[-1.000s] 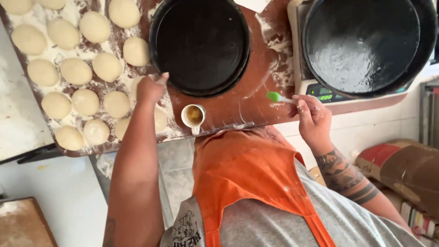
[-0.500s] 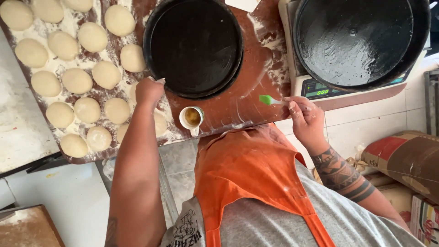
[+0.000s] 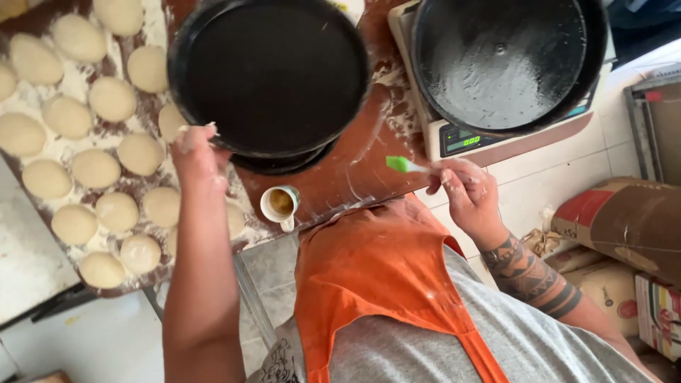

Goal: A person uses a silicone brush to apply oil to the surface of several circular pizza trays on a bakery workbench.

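Observation:
My left hand (image 3: 195,152), dusted with flour, grips the near left rim of a round black pan (image 3: 273,78) that lies on another black pan (image 3: 287,165) on the floured wooden board (image 3: 347,174). My right hand (image 3: 464,191) holds a green brush (image 3: 399,164) by its handle, with the green tip pointing left just above the board's near edge. A small white cup (image 3: 279,203) with yellowish liquid stands between the hands. My forearm hides part of the dough behind it.
Several round dough balls (image 3: 96,168) lie in rows on the floured left part of the board. A third black pan (image 3: 500,60) rests on a digital scale (image 3: 461,138) at the right. Cardboard boxes and sacks (image 3: 624,227) stand on the floor at the right.
My left hand has gone from beside the dough balls to the pan's rim. The right hand still holds the brush in about the same place. The view has drawn closer.

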